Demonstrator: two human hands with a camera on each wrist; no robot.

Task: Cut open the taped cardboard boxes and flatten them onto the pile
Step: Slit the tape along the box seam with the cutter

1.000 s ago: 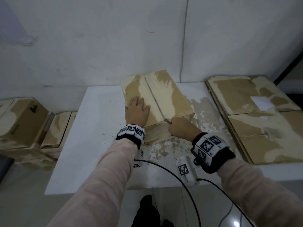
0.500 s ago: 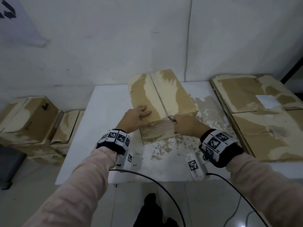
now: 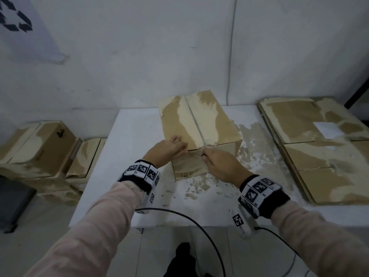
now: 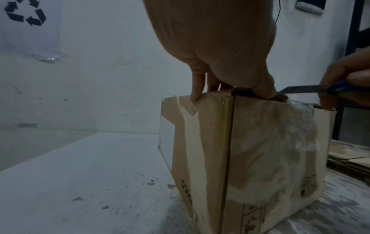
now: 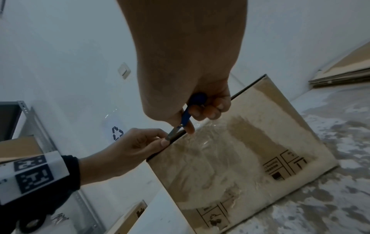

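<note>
A taped cardboard box (image 3: 199,124) stands on the white table (image 3: 129,156), with clear tape over its near face (image 5: 220,158). My left hand (image 3: 167,150) grips the box's near top edge, fingers on the lid and thumb (image 5: 164,142) at the front edge. My right hand (image 3: 221,166) holds blue-handled scissors (image 5: 185,117), and the blade (image 4: 300,89) lies along that same top edge, right next to the left thumb. In the left wrist view the box (image 4: 250,150) fills the lower right.
A pile of flattened cardboard (image 3: 319,152) covers the table's right side. More taped boxes (image 3: 36,148) sit low at the left beside a dark object (image 3: 12,204). The wall stands close behind the box. Black cables (image 3: 189,216) hang off the table's front edge.
My left hand slid from lying flat on the lid back to the near top edge and took hold of it. The right hand stayed at that edge with the blade.
</note>
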